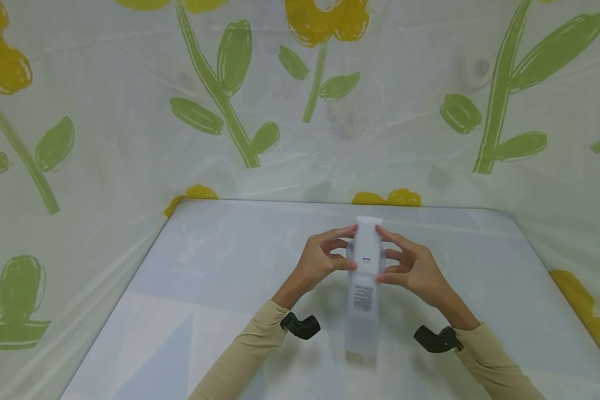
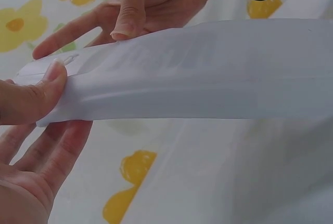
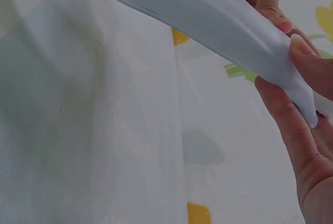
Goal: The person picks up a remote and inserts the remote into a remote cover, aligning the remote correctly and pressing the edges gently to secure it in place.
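Note:
A flat, translucent white pouch [image 1: 364, 300] with a small printed label hangs upright above the table, its white top end [image 1: 368, 223] pointing away from me. My left hand [image 1: 342, 248] pinches its upper part from the left, thumb on the near face and fingers behind. From the right, my right hand [image 1: 386, 254] pinches the same end. In the left wrist view the pouch [image 2: 208, 73] runs across the frame, the left thumb [image 2: 31, 99] pressing its end and the right hand [image 2: 135, 11] beyond. In the right wrist view the right hand [image 3: 304, 78] pinches the pouch's edge [image 3: 208, 16].
A pale blue-white sheet covers the table [image 1: 220, 289]. Sheeting printed with yellow flowers and green leaves [image 1: 130, 111] walls in the back and both sides. Black wrist-camera mounts [image 1: 300, 326] [image 1: 435, 339] sit on both beige sleeves.

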Tool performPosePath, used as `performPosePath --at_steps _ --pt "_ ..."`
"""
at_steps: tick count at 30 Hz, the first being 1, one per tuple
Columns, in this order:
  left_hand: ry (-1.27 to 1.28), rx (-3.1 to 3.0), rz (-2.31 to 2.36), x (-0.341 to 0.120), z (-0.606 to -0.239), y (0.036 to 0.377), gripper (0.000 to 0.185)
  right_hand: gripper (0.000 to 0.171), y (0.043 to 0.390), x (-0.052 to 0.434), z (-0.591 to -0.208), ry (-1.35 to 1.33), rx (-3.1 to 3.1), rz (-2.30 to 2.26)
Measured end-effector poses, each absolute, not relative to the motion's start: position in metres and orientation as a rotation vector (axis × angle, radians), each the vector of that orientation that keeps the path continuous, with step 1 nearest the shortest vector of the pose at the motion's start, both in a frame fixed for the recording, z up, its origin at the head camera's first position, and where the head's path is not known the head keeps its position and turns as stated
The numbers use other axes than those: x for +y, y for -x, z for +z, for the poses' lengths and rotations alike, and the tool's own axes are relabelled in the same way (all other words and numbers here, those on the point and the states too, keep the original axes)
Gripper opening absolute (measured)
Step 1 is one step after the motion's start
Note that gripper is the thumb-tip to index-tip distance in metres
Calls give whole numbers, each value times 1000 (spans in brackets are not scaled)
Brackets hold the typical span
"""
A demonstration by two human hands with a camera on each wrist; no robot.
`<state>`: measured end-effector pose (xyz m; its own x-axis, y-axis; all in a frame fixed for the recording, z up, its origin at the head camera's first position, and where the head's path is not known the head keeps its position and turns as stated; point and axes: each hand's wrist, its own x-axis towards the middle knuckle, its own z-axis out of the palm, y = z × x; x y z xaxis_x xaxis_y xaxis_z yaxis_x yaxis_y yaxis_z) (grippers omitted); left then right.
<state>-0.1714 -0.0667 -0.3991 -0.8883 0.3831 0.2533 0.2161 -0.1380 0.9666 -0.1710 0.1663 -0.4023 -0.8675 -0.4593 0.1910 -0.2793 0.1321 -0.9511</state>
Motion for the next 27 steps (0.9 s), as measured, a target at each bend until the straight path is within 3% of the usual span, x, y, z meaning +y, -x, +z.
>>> performPosePath --at_steps 27 --pt "-696 2046 2193 -73 -390 163 61 82 169 160 -399 779 2211 -1879"
